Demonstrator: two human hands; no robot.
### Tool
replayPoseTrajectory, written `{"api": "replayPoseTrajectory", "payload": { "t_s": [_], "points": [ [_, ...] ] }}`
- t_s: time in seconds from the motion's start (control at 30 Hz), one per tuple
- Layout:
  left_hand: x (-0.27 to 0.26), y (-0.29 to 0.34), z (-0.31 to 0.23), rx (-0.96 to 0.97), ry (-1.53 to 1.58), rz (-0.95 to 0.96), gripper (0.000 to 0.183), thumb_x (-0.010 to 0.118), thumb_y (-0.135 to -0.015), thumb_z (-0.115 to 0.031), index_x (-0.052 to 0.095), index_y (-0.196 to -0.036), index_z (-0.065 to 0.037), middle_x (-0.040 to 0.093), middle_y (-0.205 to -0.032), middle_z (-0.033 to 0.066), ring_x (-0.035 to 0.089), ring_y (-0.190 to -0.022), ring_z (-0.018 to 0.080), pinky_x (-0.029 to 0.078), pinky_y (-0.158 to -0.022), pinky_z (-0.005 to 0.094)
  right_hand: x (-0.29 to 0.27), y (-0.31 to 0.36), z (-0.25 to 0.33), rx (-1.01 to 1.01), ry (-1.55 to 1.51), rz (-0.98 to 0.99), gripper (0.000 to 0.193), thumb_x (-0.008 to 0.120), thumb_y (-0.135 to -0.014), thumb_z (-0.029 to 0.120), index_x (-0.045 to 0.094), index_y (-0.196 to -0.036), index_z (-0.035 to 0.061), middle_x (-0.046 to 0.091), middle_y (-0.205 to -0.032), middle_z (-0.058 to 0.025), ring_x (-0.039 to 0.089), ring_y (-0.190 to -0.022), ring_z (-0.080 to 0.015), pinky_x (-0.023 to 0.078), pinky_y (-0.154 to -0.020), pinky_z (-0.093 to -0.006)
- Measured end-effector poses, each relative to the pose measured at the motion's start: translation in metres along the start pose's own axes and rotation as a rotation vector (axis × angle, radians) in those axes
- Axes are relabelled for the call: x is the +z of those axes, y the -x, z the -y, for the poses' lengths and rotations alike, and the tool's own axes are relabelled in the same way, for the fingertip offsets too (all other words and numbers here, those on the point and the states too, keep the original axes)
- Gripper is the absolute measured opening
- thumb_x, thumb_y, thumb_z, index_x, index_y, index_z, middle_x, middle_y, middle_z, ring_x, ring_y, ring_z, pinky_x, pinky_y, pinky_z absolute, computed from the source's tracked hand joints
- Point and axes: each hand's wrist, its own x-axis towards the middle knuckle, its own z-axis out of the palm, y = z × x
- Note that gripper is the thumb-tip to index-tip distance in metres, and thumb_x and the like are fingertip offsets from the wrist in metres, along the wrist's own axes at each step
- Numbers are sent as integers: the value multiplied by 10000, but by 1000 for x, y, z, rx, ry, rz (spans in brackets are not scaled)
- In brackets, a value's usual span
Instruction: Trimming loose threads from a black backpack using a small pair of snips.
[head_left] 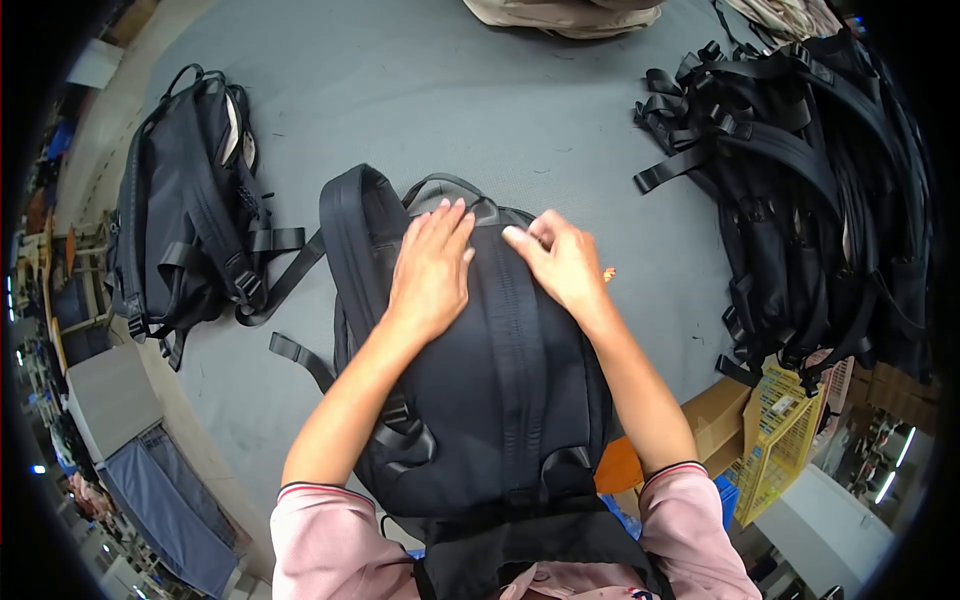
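A black backpack [450,400] lies in front of me on the grey table, its padded back panel and straps facing up. My left hand [434,268] rests flat near the top of the panel, fingers stretched out and pointing away from me. At the top right edge, my right hand [558,262] has its fingers curled in and its thumb pointing left, close to the upper end of a shoulder strap [515,340]. What these fingers hold is hidden. A small orange thing [609,274] shows beside the right wrist. The other shoulder strap [350,230] stands in a loop left of my left hand.
Another black backpack [180,210] lies at the left of the table [420,100]. Several black backpacks [800,200] are piled at the right. Beige bags [565,15] sit at the far edge. A yellow crate [775,430] and cardboard box [722,420] stand at the lower right.
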Motion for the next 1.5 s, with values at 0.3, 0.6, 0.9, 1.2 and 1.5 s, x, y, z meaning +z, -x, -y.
{"api": "replayPoseTrajectory", "payload": {
  "t_s": [0.3, 0.6, 0.9, 1.2, 1.5],
  "points": [
    [8, 34, -6, 67, 61, -119, 304, 574, -707, 85, 649, -993, 20, 591, -1196, 141, 537, -1163, 283, 418, -1000, 423, 20, 37, -14, -209, 146, 163, 367, 735, -759, 249, 463, -712, 8, 501, -510, -154, 521, -495, -326, 402, -501, -397],
    [8, 33, -8, 62, 65, -168, 234, 591, -708, 67, 643, -929, 11, 619, -1102, 125, 583, -1084, 278, 446, -968, 404, 26, 45, -21, -321, 211, 71, 374, 751, -745, 226, 436, -708, 27, 470, -500, -120, 500, -448, -281, 388, -469, -363],
    [4, 19, -14, -108, 167, -119, 246, 675, -737, -61, 612, -970, -19, 596, -1044, 114, 565, -981, 272, 444, -840, 390, 24, 60, -20, -250, 109, 95, 326, 697, -710, 90, 538, -970, -26, 581, -637, -171, 595, -608, -343, 442, -552, -413],
    [-3, -39, -16, -2, -46, 43, 528, 719, -720, -305, 594, -1168, -55, 512, -1224, 92, 413, -1159, 291, 274, -1003, 441, -4, 98, -18, -23, -351, 165, 224, 645, -844, 84, 600, -1051, 11, 630, -737, -108, 616, -637, -146, 447, -579, -278],
    [-10, -48, -32, -75, -107, 311, 669, 746, -673, -329, 556, -1242, -34, 444, -1352, 107, 359, -1244, 281, 212, -1049, 463, -26, 6, -40, 26, -40, 14, 291, 719, -766, 219, 636, -936, -2, 635, -825, -106, 563, -636, -206, 456, -615, -338]
  ]
}}
